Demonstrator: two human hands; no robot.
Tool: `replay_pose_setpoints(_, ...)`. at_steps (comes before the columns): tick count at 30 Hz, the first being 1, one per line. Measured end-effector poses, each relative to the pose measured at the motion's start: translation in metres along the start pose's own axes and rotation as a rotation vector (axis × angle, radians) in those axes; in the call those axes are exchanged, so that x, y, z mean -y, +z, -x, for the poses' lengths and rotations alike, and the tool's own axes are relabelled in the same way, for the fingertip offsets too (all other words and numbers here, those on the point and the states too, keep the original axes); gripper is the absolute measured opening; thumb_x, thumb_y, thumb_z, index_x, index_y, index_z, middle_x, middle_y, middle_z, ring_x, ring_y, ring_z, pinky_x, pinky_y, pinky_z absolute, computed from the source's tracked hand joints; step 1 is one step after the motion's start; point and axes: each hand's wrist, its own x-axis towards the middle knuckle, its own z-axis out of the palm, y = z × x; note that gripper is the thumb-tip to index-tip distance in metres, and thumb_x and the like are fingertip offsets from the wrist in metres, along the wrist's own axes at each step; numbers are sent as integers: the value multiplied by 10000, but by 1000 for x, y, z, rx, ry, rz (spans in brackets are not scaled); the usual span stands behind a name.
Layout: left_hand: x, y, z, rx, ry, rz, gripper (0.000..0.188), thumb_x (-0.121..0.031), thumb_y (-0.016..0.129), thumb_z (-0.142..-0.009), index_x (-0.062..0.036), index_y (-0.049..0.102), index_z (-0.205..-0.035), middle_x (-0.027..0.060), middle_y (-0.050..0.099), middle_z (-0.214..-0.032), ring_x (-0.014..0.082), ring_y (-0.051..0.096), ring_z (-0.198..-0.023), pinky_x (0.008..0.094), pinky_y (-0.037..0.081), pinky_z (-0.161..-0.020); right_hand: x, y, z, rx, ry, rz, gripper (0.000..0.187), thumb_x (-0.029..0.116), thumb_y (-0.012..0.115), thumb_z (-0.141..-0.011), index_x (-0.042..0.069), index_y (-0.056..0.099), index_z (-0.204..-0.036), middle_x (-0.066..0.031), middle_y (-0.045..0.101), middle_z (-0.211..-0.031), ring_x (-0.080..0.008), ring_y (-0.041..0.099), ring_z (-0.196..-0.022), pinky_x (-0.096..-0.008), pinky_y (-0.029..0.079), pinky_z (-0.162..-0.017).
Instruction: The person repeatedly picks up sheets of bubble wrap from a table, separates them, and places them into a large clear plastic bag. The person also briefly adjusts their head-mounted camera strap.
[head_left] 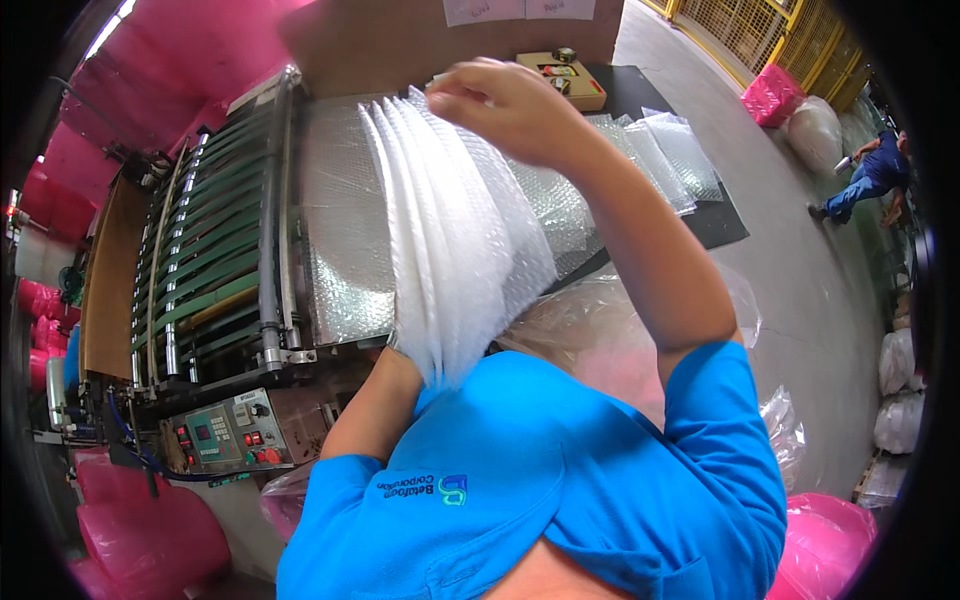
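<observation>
A fanned stack of clear bubble wrap sheets (450,240) stands tilted up in front of me, its layers spread apart along the left side. My right hand (500,105) is raised at the far top corner of the stack, fingers curled and closed on the edge of the sheets. My left forearm (375,400) reaches behind the near end of the stack, and the sheets hide that hand's fingers. Under and left of the stack, more bubble wrap (345,250) lies flat on the worktable.
Left is a machine with green belts (215,250) and rollers, above a control panel (230,432). More bubble wrap sheets (670,160) lie on the dark tabletop (720,225), near a tan box (575,85). Pink rolls (150,535) stand low left. A person (875,175) is far right.
</observation>
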Motion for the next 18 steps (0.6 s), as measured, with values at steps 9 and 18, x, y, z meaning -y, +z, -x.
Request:
replay_pose_setpoints(9, 3, -39, 11, 93, -193, -97, 711, -558, 442, -806, -78, 297, -1310, 174, 413, -1265, 312, 442, -1131, 454, 430, -880, -2, 57, -87, 275, 106, 542, 369, 384, 472, -851, 60, 640, -798, -116, 624, -824, -254, 601, -816, -371, 468, -756)
replay_pose_setpoints(18, 5, -17, 14, 6, -212, 77, 707, -553, 445, -802, -81, 311, -1310, 169, 402, -1280, 316, 436, -1139, 455, 407, -912, -26, 7, -123, -25, 143, 264, 418, 434, 507, -809, 43, 644, -869, -122, 633, -765, -233, 609, -789, -348, 478, -698)
